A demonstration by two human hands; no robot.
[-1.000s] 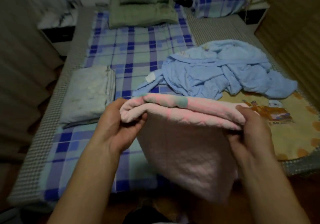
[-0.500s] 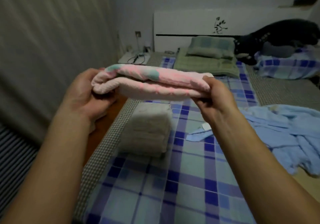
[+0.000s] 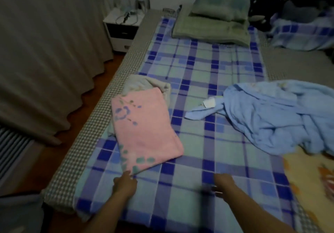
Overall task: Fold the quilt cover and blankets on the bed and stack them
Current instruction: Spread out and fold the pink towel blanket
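The folded pink blanket (image 3: pixel 144 126) lies flat on a folded white blanket (image 3: pixel 144 84) near the bed's left edge. My left hand (image 3: pixel 124 184) is at the pink blanket's near corner, its fingertips touching the edge. My right hand (image 3: pixel 224 185) hovers blurred over the checked sheet (image 3: pixel 207 74), apart from the blanket and holding nothing. A crumpled light blue quilt cover (image 3: pixel 271 117) lies unfolded on the right of the bed.
A green pillow on a folded green blanket (image 3: pixel 215 25) lies at the head of the bed. A yellow patterned mat (image 3: pixel 310 182) is at the right. The nightstand (image 3: pixel 122 27) and curtain (image 3: pixel 45 52) stand to the left.
Both hands held the folded pink blanket in the air before. Now it rests on the white blanket and both hands have drawn back toward me.
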